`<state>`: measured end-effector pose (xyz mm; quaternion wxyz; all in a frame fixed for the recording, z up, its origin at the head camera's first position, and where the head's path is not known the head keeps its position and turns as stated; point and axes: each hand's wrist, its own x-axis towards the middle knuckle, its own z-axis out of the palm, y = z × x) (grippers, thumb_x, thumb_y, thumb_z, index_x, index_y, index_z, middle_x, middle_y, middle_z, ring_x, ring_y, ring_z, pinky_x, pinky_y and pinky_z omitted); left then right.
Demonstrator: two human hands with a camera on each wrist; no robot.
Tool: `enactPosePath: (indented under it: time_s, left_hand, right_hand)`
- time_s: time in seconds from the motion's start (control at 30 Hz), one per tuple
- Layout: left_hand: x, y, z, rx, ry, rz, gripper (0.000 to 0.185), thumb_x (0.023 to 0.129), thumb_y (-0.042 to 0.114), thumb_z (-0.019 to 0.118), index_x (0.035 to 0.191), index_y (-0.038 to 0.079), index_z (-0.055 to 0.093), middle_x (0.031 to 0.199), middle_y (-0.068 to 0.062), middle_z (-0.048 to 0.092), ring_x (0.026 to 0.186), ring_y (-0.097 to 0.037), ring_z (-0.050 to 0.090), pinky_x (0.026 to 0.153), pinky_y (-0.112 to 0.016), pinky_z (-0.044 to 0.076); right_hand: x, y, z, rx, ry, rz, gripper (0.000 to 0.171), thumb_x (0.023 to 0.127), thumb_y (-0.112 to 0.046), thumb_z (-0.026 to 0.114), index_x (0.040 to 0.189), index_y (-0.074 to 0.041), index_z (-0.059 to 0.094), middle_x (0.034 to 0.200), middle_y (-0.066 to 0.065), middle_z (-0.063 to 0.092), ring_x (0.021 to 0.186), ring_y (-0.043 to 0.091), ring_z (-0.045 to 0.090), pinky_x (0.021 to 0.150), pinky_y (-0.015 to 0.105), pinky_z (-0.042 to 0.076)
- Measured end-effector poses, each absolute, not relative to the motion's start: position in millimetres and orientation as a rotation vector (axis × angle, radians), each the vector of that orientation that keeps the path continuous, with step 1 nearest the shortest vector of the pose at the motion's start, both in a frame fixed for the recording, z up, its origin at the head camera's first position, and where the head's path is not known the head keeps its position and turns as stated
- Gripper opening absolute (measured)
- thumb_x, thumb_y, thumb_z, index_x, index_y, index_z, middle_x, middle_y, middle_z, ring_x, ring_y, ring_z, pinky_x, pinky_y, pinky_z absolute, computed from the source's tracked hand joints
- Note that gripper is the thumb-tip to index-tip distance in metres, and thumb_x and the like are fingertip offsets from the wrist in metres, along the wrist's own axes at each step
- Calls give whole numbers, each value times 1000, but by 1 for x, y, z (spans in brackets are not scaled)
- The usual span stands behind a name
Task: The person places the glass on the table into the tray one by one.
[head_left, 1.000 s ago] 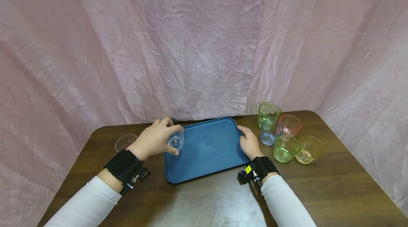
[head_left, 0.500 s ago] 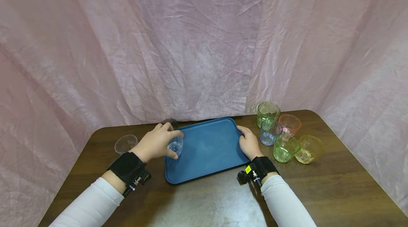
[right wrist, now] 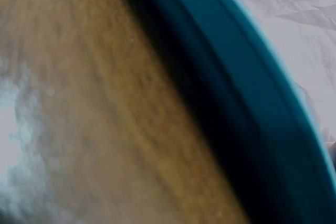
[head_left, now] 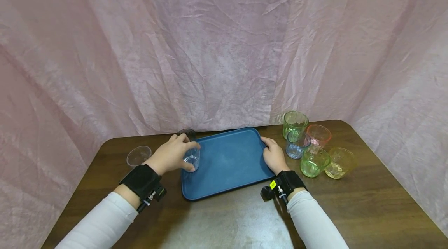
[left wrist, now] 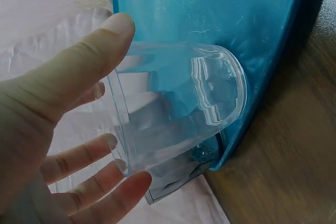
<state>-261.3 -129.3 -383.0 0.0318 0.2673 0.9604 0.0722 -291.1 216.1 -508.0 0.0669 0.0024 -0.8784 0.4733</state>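
At the far left of the wooden table (head_left: pixel 224 218) a clear cup (head_left: pixel 138 156) stands alone, well apart from everything else. Next comes the person's left hand (head_left: pixel 172 155), its fingers and thumb curled round a clear glass (head_left: pixel 192 160) and gripping it by the sides. That glass sits at the left edge of the blue tray (head_left: pixel 227 163), its base at or just above the tray floor; the left wrist view shows the base (left wrist: pixel 218 98) over the blue surface (left wrist: pixel 210 9) near the rim, but I cannot tell whether it touches. Behind the hand, a darker glass (head_left: pixel 188 133) stands against the pink curtain (head_left: pixel 210 47).

The tray lies flat in the middle of the table, nothing else on it. At its right edge rests the right hand (head_left: pixel 273 156), fingers laid along the rim, holding that side; how tightly they curl I cannot tell, and the right wrist view shows only the blurred tray rim (right wrist: pixel 252 98) and table top.

Further right stands a cluster of coloured glasses just beside the tray: a green one (head_left: pixel 295 124) at the back, a blue one (head_left: pixel 296 145), a pink one (head_left: pixel 317 136), a second green one (head_left: pixel 314 162) in front, and a yellow one (head_left: pixel 338 163) at the far right.
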Motion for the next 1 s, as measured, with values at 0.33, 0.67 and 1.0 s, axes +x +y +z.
enactPosePath:
  time_s: [0.33, 0.67, 1.0]
  left_hand:
    - [-266, -129, -383, 798, 2937, 252, 68, 73, 34, 91, 135, 22, 67, 125, -12, 54, 103, -30, 48, 76, -42, 56]
    - [-266, -131, -384, 768, 2936, 277, 66, 77, 35, 89, 137, 20, 66, 129, -14, 52, 109, -34, 49, 80, -45, 56]
    - [-268, -133, -385, 735, 2921, 297, 66, 80, 35, 87, 139, 21, 63, 132, -16, 51, 110, -35, 48, 79, -43, 56]
  right_hand:
    - [-292, 217, -510, 8, -2638, 1403, 49, 98, 4, 37, 146, 4, 50, 150, 23, 47, 141, 39, 41, 118, 52, 35]
    - [-291, 215, -510, 24, -2627, 1405, 49, 98, 4, 38, 145, 4, 51, 150, 24, 47, 139, 40, 44, 116, 52, 37]
    - [-293, 215, -510, 28, -2649, 1418, 49, 99, 2, 38, 147, 3, 49, 152, 23, 45, 142, 39, 41, 117, 52, 36]
